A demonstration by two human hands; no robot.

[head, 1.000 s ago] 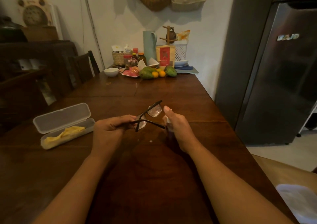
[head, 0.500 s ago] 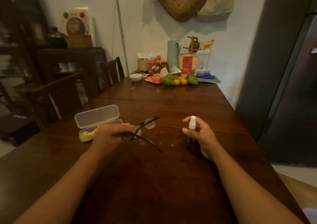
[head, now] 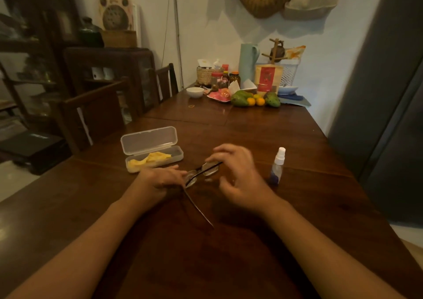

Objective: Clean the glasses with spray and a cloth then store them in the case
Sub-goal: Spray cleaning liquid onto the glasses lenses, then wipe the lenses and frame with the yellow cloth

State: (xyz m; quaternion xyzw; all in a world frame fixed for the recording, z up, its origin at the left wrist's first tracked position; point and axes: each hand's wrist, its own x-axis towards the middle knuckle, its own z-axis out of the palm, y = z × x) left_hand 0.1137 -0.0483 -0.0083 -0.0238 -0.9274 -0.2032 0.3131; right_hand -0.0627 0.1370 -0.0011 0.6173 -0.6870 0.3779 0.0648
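Note:
My left hand (head: 160,179) holds the black-framed glasses (head: 201,172) just above the table, one temple arm pointing back toward me. My right hand (head: 238,177) hovers blurred over the right lens with fingers spread, fingertips at the frame; I cannot tell whether it grips it. The small spray bottle (head: 277,166) with a white cap stands upright on the table to the right of my right hand, free of it. Behind my left hand lies the clear plastic case (head: 150,143), lid open, with the yellow cloth (head: 148,160) inside.
The wooden table (head: 229,264) runs to the far wall, where a bowl (head: 195,92), fruit (head: 254,99), jars and a jug (head: 248,61) are crowded. Chairs (head: 96,113) line the left side. A grey fridge (head: 389,92) stands on the right.
My right hand has set the spray bottle down on the table, let go and moved left over the glasses. The view has shifted, and the left hand keeps hold of the glasses.

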